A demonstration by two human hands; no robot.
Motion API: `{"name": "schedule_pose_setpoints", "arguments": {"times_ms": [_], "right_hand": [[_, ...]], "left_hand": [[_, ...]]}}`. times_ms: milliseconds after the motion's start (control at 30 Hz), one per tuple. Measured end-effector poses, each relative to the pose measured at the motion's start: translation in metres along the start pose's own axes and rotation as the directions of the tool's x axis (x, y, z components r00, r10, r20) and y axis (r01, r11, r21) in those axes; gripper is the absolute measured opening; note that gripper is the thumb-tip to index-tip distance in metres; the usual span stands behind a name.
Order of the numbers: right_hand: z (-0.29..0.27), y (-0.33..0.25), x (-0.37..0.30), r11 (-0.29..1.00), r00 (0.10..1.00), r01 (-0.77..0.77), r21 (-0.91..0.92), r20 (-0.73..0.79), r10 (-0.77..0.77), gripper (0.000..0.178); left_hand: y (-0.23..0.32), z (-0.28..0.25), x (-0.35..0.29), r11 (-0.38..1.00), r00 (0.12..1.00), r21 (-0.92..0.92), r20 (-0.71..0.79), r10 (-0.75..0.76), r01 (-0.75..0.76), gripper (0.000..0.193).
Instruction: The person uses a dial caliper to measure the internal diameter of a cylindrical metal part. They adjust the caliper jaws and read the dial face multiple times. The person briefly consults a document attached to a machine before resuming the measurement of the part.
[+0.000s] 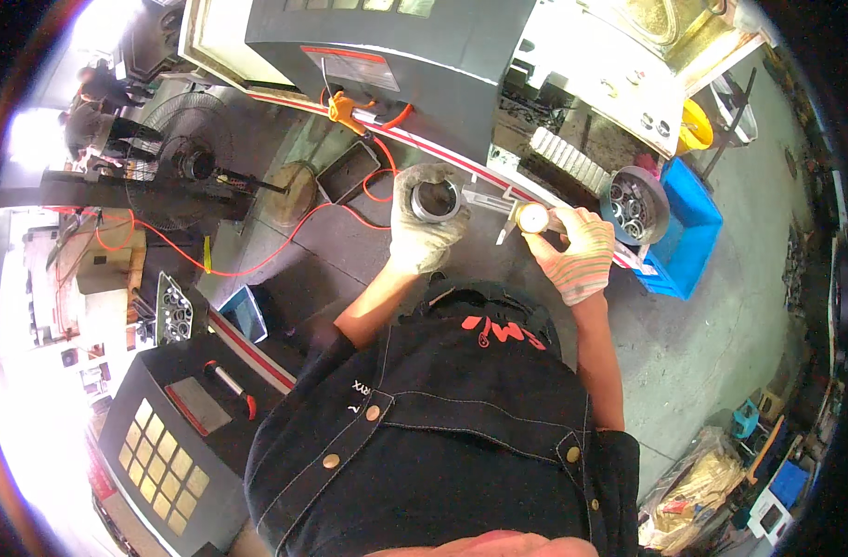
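My left hand [414, 239], in a pale work glove, is closed around a short metal ring [437, 218] with its round opening facing up. In my right hand [580, 260], covered by a striped glove, is a dial caliper [532, 218] with a round yellow-rimmed dial. The caliper's beam points left toward the ring, with its end close to the ring's right side; whether they touch I cannot tell. Thumb and fingers of the right hand grip the caliper near its dial.
Right of me, a round metal pan [662, 209] of rings stands at a blue crate [693, 218]. A dark machine [396, 37] stands ahead, with an orange air gun [342, 110] on it. A red hose [284, 246] crosses the floor near a grey tray [336, 190] and a fan [178, 139].
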State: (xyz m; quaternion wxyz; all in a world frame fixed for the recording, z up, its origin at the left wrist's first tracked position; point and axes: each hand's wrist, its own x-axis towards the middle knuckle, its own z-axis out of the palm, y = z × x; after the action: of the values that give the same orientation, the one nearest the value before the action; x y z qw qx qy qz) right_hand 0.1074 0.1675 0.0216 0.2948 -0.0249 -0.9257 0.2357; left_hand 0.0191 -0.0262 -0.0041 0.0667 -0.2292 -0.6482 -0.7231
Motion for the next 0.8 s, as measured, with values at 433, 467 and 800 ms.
{"name": "schedule_pose_setpoints", "arguments": {"times_ms": [433, 467, 800], "right_hand": [[0.002, 0.017, -0.003, 1.0, 0.991, -0.009, -0.024, 0.134, 0.012, 0.042], [0.002, 0.019, -0.005, 0.998, 0.982, -0.032, -0.053, 0.187, 0.042, 0.043], [-0.005, 0.011, -0.002, 0.998, 0.987, -0.03, 0.061, 0.157, 0.02, 0.03]], "left_hand": [[-0.005, -0.004, -0.003, 0.997, 1.0, -0.071, -0.017, -0.012, 0.011, 0.058], [-0.005, -0.003, -0.002, 0.999, 1.0, -0.04, -0.005, 0.01, -0.01, 0.058], [-0.005, -0.004, 0.0, 0.968, 0.99, -0.222, -0.045, -0.132, 0.119, 0.058]]}}
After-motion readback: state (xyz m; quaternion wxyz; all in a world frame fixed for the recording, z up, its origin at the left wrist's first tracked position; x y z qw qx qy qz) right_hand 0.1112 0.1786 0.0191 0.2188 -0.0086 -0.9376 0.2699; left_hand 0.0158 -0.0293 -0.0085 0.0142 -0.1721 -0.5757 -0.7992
